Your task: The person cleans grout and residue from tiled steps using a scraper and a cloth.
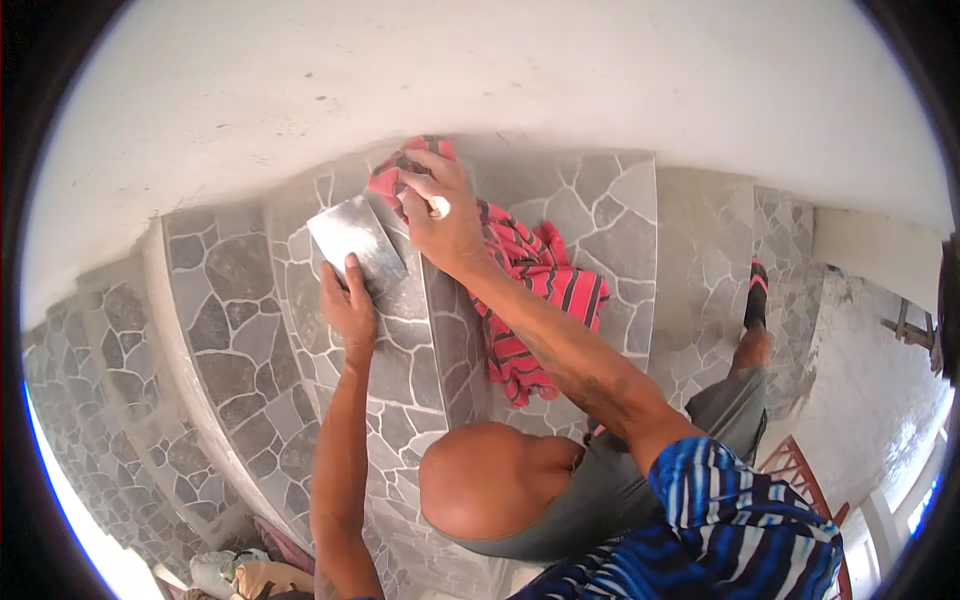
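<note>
My left hand (348,308) grips a flat, rectangular metal plate (350,238) by its near edge. The plate's shiny face is turned up, over the grey stone-patterned step. In my right hand (446,218) a bunched part of a red cloth with dark stripes (412,165) is pinched, up against the foot of the white wall. More red striped cloth (545,285) lies spread over the step beside my right forearm; whether it is one piece with the bunched part is hidden behind that arm.
Stone-patterned steps (228,300) with pale joint lines run down to the left. The white wall (480,70) borders them at the top. My bent knee (480,480) is close below my hands, and my foot in a dark sandal (757,295) stands to the right. Bags (270,578) lie at lower left.
</note>
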`<action>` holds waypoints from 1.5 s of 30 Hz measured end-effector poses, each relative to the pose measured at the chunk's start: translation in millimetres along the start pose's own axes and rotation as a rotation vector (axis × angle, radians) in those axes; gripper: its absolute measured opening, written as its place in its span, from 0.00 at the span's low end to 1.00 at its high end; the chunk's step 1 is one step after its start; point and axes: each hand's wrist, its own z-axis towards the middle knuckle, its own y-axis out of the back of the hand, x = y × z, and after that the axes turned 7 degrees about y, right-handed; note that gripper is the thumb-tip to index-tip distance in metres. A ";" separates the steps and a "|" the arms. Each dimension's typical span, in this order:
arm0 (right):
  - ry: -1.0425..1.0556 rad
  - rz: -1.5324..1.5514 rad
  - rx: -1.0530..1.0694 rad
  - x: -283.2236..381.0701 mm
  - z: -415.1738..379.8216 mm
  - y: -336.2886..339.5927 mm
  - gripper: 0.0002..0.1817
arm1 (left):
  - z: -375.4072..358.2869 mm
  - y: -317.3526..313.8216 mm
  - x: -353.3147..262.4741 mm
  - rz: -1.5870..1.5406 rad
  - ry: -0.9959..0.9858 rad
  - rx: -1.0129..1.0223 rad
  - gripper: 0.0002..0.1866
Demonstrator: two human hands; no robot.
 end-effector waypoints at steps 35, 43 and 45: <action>0.143 -0.777 0.953 -157.6 -17.8 233.2 0.24 | -0.3 1.6 -6.5 0.025 0.032 -0.040 0.23; -0.322 -0.693 0.460 -67.3 -33.2 183.1 0.23 | 2.1 3.4 -4.3 0.024 0.047 -0.016 0.23; -0.420 -0.352 0.669 -64.6 -22.9 112.1 0.28 | -1.4 0.3 -2.8 0.009 0.027 -0.028 0.23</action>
